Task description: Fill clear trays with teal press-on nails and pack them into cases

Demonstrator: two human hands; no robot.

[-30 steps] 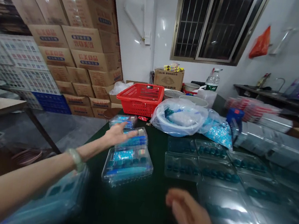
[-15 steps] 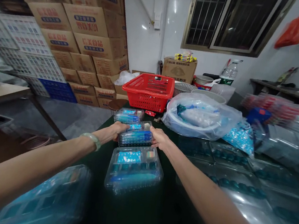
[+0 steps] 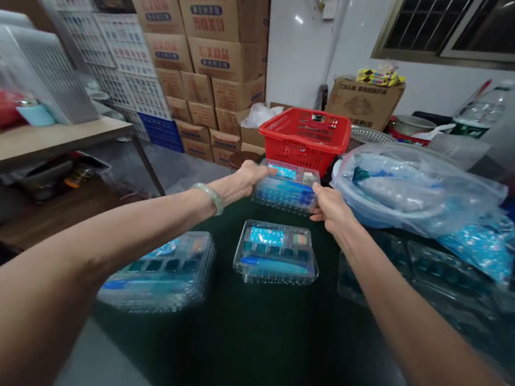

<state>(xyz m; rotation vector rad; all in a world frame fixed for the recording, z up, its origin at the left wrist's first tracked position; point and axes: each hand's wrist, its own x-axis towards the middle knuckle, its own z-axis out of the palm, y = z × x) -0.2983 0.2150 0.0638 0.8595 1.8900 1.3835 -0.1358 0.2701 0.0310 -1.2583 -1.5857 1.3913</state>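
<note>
Both my arms reach far forward over a dark green table [image 3: 263,349]. My left hand [image 3: 246,178] and my right hand [image 3: 330,207] grip the two ends of a clear plastic clamshell pack [image 3: 287,188] with blue items inside, held in front of the red basket [image 3: 305,137]. A pale bangle sits on my left wrist. A second filled clamshell pack [image 3: 275,261] lies flat on the table below my hands. A third pack [image 3: 163,269] lies near the table's left edge, blurred.
A clear bag over a white basin [image 3: 413,187] sits right of the basket, with empty clear trays [image 3: 443,272] beside it. Stacked cardboard boxes [image 3: 213,38] fill the back left. A wooden shelf [image 3: 28,139] stands at left. A water bottle [image 3: 480,113] stands at back right.
My right hand came up from the near table and joined the left on the far pack. Both hands then carried it farther away, toward the red basket. The view swung left.
</note>
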